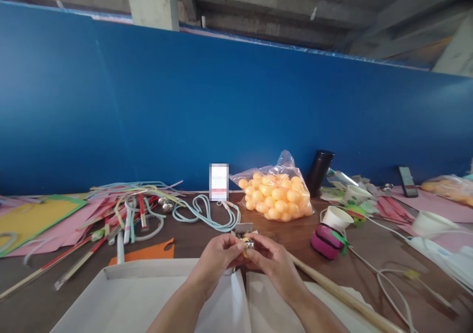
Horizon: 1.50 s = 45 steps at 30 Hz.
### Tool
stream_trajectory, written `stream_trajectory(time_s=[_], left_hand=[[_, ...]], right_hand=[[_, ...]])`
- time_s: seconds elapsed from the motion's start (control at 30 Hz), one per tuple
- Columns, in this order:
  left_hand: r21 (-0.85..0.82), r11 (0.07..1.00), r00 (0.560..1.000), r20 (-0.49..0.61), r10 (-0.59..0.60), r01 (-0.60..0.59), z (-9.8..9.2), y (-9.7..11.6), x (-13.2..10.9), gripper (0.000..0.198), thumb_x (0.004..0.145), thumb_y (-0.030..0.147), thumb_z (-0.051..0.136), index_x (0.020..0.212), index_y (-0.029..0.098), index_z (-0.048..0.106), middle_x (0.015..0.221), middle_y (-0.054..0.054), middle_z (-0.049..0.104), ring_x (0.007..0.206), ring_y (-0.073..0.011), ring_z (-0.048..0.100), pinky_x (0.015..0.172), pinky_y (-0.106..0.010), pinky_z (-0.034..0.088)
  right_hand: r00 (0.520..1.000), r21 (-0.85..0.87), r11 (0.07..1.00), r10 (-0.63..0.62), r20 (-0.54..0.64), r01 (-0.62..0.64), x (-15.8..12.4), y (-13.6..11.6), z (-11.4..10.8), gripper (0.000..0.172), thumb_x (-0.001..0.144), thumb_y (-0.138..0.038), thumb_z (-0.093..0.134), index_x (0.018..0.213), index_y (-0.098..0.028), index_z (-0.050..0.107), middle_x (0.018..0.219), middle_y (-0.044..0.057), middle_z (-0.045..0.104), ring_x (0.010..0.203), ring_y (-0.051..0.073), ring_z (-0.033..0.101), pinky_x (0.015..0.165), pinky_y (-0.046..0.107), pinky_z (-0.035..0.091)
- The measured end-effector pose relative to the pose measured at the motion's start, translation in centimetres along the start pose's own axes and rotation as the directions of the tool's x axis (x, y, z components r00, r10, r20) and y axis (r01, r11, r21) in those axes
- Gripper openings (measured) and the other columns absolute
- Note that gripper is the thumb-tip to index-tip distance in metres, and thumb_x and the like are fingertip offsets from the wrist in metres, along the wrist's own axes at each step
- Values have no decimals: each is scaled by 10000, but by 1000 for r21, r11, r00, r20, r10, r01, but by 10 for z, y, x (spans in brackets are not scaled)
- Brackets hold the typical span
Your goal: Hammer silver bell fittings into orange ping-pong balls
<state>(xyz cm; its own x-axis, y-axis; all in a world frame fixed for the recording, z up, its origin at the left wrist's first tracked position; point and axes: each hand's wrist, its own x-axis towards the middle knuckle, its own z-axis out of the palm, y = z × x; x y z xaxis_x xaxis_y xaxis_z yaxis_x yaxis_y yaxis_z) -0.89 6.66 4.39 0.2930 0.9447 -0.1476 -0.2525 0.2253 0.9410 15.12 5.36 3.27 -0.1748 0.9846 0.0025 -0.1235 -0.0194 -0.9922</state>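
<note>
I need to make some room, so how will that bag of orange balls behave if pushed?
The bag will likely flop and crumple, since its clear film looks thin and wrinkled. The orange balls look smooth and round, so they'd probably roll and shift inside it.

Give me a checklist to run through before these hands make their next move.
1. Silver ball gripped by fingers of both the left hand and the right hand: ok.
2. Whole surface of the silver ball visible: not ok, fingers cover part of it.
3. Bag of orange balls apart from the hands: ok, it sits beyond them.
4. Wooden stick visible end to end: not ok, the right hand hides part.
5. Left forearm not resting on the white tray: cannot tell, they overlap in this view.
</note>
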Motion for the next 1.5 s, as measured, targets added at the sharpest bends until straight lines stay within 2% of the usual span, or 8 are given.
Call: stream_trajectory(time_s=[0.23, 0.7, 0.83, 1.03, 1.23, 1.37, 1.5], left_hand=[[40, 999, 1000, 22, 6, -7, 0, -3, 1, 358, 642, 451, 747, 669, 141, 571, 648, -26, 626, 650, -150, 596, 707, -297, 438], [152, 988, 998, -57, 40, -31, 0, -6, 5, 387, 596, 497, 741, 650, 148, 581, 607, -23, 635, 580, -143, 585, 582, -252, 418], [142, 989, 996, -76, 56, -44, -1, -7, 5, 354, 619, 466, 734, 663, 155, 572, 621, -20, 638, 591, -145, 599, 595, -257, 444], [124, 990, 995, -73, 69, -59, -1, -7, 6, 307, 635, 386, 742, 671, 167, 530, 633, 14, 595, 623, -145, 599, 662, -298, 486], [112, 992, 995, -68, 68, -60, -1, -6, 5, 293, 635, 375, 740, 665, 168, 534, 619, 14, 591, 603, -142, 591, 653, -293, 468], [81, 996, 998, -44, 46, -42, -3, -5, 3, 300, 632, 375, 753, 671, 162, 544, 632, 8, 599, 612, -140, 590, 674, -292, 463], [-35, 999, 1000, 20, 8, -7, -6, -1, 1, 305, 641, 370, 765, 691, 153, 557, 681, -8, 616, 661, -136, 596, 758, -315, 474]], right_hand=[[1000, -1, 1000, 8, -5, -8, 2, 1, 0, 399, 725, -383, 745, 1076, -213, 663, 895, 30, 705, 822, 232, 687, 757, 360, 568], [1000, 16, 1000, 17, -26, -16, 0, 0, 4, 406, 716, -354, 752, 1085, -206, 671, 917, 31, 690, 801, 226, 687, 747, 361, 572], [999, 23, 999, 27, -26, -26, 0, -1, 4, 426, 721, -352, 752, 1112, -208, 664, 911, 27, 697, 826, 230, 689, 765, 363, 569], [999, 30, 999, 20, 40, -21, 0, 3, 2, 499, 728, -315, 759, 1194, -206, 617, 923, 34, 722, 874, 230, 679, 784, 353, 554], [1000, 39, 999, 18, 12, -19, 1, 5, 2, 492, 698, -318, 786, 1155, -204, 643, 914, 28, 714, 839, 216, 673, 749, 336, 561], [1000, 40, 999, 17, 15, -18, 0, 3, 2, 483, 700, -326, 784, 1149, -212, 647, 904, 22, 711, 824, 209, 674, 745, 331, 565], [999, 37, 999, 28, 18, -29, -1, 0, 3, 483, 713, -340, 771, 1162, -221, 640, 926, 26, 714, 847, 210, 672, 765, 334, 564]])
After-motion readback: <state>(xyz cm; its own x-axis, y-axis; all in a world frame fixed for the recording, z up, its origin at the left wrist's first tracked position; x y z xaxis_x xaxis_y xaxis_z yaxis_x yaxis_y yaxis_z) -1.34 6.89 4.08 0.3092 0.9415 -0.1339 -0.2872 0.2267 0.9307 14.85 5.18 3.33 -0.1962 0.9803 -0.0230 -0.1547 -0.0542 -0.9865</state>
